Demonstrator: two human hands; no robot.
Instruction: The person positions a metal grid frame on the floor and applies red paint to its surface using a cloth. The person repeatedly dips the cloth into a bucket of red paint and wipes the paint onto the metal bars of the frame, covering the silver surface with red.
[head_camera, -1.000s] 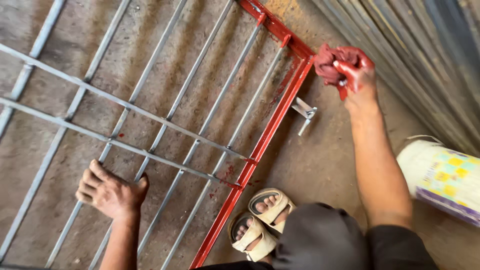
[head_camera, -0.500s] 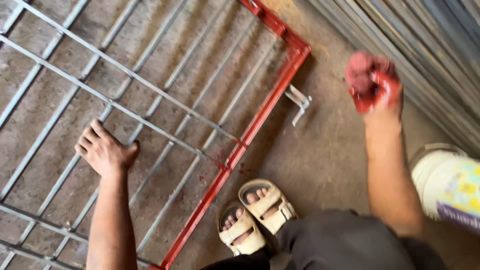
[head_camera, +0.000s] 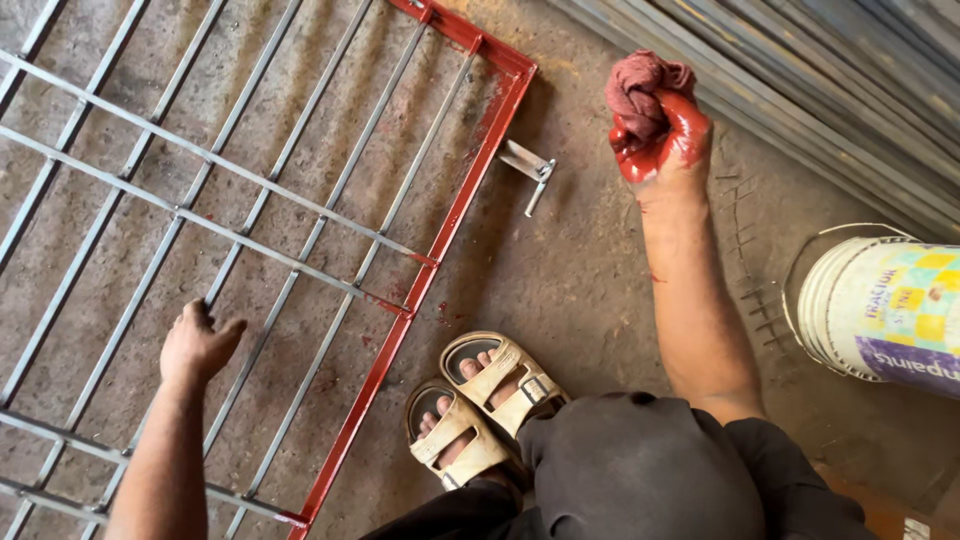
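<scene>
A metal window grille (head_camera: 290, 210) lies flat on the concrete floor. Its right frame edge (head_camera: 455, 215) is painted red and the inner bars are bare grey steel. My left hand (head_camera: 197, 343) rests on the grille bars at the lower left, fingers loosely curled and holding nothing. My right hand (head_camera: 660, 125) is smeared with red paint and is shut on a paint-soaked red rag (head_camera: 640, 85), raised above the floor to the right of the grille's corner.
A white paint bucket (head_camera: 880, 310) with a coloured label stands at the right. A small metal bracket (head_camera: 530, 170) sticks out from the grille's edge. Corrugated metal sheets (head_camera: 800, 70) run along the top right. My sandalled feet (head_camera: 480, 400) stand beside the red edge.
My right hand with the rag has come off the red frame corner and moved right, away from the grille. My left hand has shifted lower on the bars.
</scene>
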